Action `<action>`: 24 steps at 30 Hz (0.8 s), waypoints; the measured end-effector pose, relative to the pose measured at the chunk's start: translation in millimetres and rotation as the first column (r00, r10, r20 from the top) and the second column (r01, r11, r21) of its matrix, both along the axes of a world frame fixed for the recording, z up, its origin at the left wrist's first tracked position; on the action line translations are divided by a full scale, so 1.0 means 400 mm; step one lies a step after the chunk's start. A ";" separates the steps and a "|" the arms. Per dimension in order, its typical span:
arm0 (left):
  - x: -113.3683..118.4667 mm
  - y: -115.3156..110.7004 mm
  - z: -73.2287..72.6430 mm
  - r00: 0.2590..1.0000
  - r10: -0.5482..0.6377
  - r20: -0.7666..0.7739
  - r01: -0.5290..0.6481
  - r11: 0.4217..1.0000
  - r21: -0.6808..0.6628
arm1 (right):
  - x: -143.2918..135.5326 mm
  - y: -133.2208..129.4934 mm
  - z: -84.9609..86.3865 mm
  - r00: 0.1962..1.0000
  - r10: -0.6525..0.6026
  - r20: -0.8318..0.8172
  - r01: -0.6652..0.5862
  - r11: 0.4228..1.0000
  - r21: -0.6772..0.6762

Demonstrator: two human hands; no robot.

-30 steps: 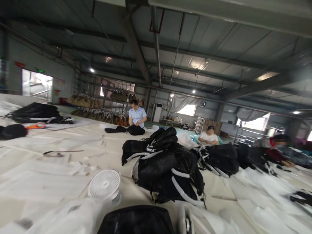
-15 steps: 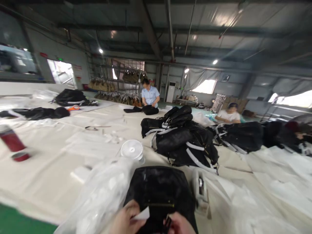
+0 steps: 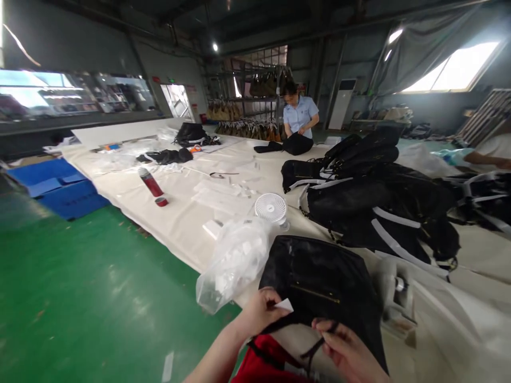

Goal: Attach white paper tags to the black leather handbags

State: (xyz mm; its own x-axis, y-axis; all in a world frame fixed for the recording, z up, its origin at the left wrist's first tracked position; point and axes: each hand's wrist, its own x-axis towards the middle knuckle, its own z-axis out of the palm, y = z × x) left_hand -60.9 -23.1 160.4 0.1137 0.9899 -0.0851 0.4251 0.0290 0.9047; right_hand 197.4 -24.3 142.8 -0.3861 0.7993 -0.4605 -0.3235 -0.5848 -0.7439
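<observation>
No legible text, label, brand or number anywhere in view.

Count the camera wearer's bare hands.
2: the bare left hand, holding a small white slip, and the bare right hand, holding a thin dark strap, both at the nearest black fabric bag.

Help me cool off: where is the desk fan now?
In the head view, the white desk fan stands near centre, beyond the clear plastic bag and left of the piled black bags.
</observation>
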 end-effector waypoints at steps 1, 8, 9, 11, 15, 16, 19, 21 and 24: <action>-0.002 0.000 -0.001 1.000 0.005 -0.001 -0.005 1.000 -0.002 | 0.000 0.003 0.010 1.000 0.000 0.031 0.000 1.000 0.028; 0.002 -0.010 -0.004 0.998 -0.027 0.050 0.032 0.995 -0.096 | -0.021 0.034 0.071 0.992 -0.112 0.064 0.106 0.990 0.088; 0.004 -0.011 0.001 0.998 -0.052 0.036 0.054 0.996 -0.068 | -0.026 0.036 0.075 0.989 -0.135 0.066 0.129 0.988 0.084; 0.010 -0.013 0.012 0.993 -0.118 0.006 0.118 0.993 0.002 | -0.037 0.037 0.080 0.982 -0.171 0.078 0.166 0.983 0.073; 0.020 -0.016 0.030 0.977 -0.214 -0.011 0.214 0.972 0.095 | -0.044 0.040 0.078 0.969 -0.236 0.070 0.232 0.971 0.059; 0.021 -0.017 0.032 0.972 -0.235 -0.004 0.234 0.966 0.109 | -0.044 0.042 0.077 0.966 -0.251 0.062 0.248 0.967 0.052; 0.024 -0.021 0.036 0.956 -0.292 0.037 0.285 0.949 0.135 | -0.041 0.046 0.074 0.960 -0.276 0.046 0.275 0.961 0.031; 0.026 -0.024 0.042 0.952 -0.301 0.056 0.292 0.947 0.132 | -0.041 0.047 0.071 0.962 -0.267 0.053 0.266 0.964 0.017; 0.030 -0.026 0.050 0.954 -0.292 0.065 0.283 0.952 0.118 | -0.044 0.042 0.066 0.968 -0.234 0.087 0.234 0.972 0.007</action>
